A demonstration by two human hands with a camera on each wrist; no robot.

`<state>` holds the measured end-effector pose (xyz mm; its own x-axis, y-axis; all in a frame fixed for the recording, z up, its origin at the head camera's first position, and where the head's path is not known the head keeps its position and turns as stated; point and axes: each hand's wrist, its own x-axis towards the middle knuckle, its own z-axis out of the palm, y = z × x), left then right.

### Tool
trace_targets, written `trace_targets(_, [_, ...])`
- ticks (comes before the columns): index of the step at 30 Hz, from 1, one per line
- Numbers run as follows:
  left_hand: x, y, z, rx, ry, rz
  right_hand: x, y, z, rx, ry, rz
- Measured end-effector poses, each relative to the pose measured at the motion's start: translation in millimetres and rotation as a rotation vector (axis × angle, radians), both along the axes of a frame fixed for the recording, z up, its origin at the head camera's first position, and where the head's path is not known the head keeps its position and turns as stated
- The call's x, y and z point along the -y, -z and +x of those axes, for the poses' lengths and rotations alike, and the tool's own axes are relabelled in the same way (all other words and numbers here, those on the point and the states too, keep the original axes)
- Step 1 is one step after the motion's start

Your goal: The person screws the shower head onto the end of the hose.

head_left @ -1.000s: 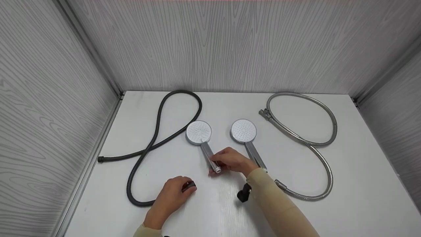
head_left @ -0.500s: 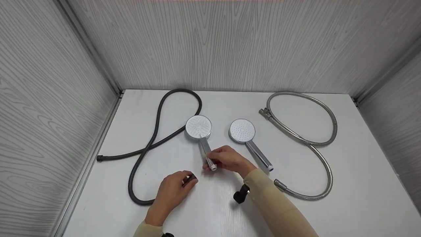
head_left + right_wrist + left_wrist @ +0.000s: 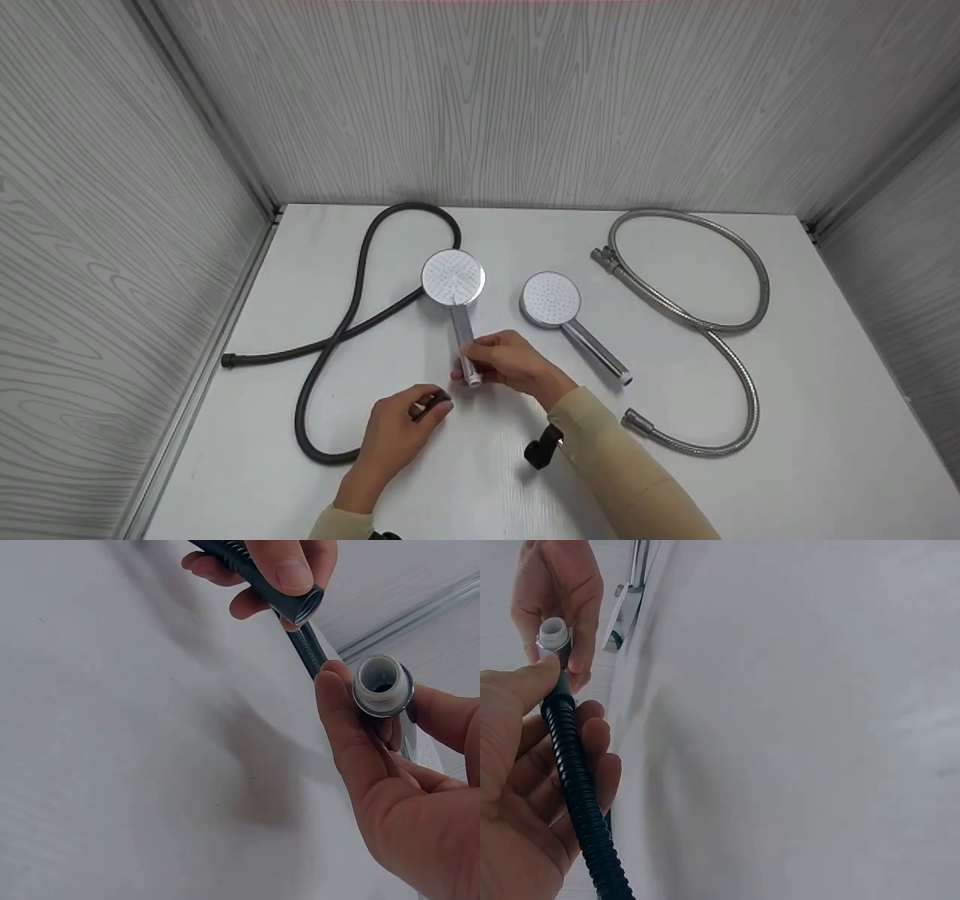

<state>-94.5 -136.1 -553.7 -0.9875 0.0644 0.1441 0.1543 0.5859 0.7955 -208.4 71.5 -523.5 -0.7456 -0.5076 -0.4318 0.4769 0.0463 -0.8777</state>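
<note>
My left hand [image 3: 397,431] pinches the end of a black ribbed shower hose [image 3: 577,772] between thumb and fingers. The hose's open connector [image 3: 301,606] shows in the right wrist view. By the lower handle, my right hand [image 3: 514,364] holds a chrome shower head [image 3: 453,277] with a white face, lifted above the table. Its white threaded end [image 3: 381,686] points toward me, with a small gap between it and the hose connector. A second shower head [image 3: 551,300] lies face up on the table, just beyond my right hand.
A silver metal hose [image 3: 752,405] lies looped at the right. The rest of the black hose [image 3: 300,412] loops across the left of the white table [image 3: 825,420]. Wood-grain panels [image 3: 480,105] enclose the back and sides. A black wrist device [image 3: 541,448] sits at my right sleeve.
The held shower head has moved left and slightly away from me, its handle turning more upright in view. My left hand has risen slightly with the hose end. The second shower head's handle has swung right.
</note>
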Motion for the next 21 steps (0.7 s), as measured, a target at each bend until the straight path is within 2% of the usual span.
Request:
trace_targets(11, [-7,-4.4,-0.6,-0.101,-0.015,0.009,12,-0.8,5.2,-0.020,0.043,-0.044])
trace_targets(21, [-8,-7.5,-0.3,-0.103,0.005,0.019,18,-3.4,8.0,-0.019,0.069,-0.063])
